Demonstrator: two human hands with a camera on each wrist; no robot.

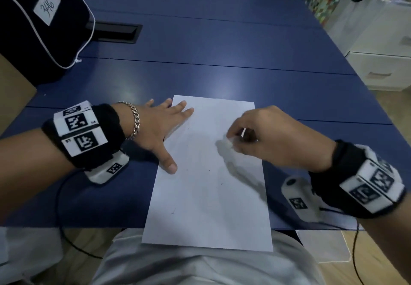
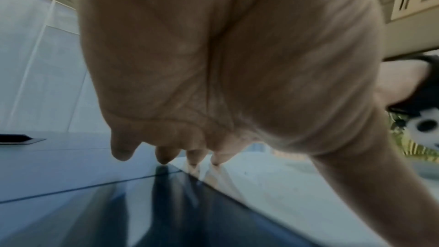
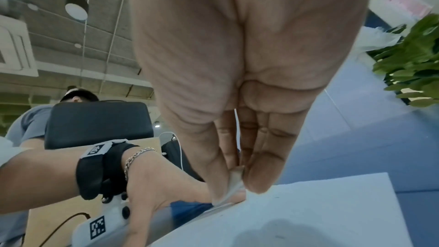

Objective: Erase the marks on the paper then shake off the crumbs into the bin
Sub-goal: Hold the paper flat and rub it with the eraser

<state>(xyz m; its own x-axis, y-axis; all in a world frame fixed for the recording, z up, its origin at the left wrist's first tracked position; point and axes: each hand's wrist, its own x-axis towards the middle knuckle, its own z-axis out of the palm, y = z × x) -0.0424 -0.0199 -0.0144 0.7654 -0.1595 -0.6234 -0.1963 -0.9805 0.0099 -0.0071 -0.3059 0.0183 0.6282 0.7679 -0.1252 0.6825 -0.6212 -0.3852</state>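
1. The paper (image 1: 209, 186) is white with a few small dark specks; the eraser (image 1: 227, 143) pinched in the right hand (image 1: 278, 138) is white too.
2. The table (image 1: 222, 51) is deep blue with thin dark seam lines; its cable slot (image 1: 115, 32) is black.
3. The wristbands (image 1: 89, 135) are black, carrying white blocks printed with black square codes; the bracelet (image 1: 135, 119) on the left hand (image 1: 160, 129) is a silver chain.
4. The bag (image 1: 33, 28) is black with white piping and a white label.
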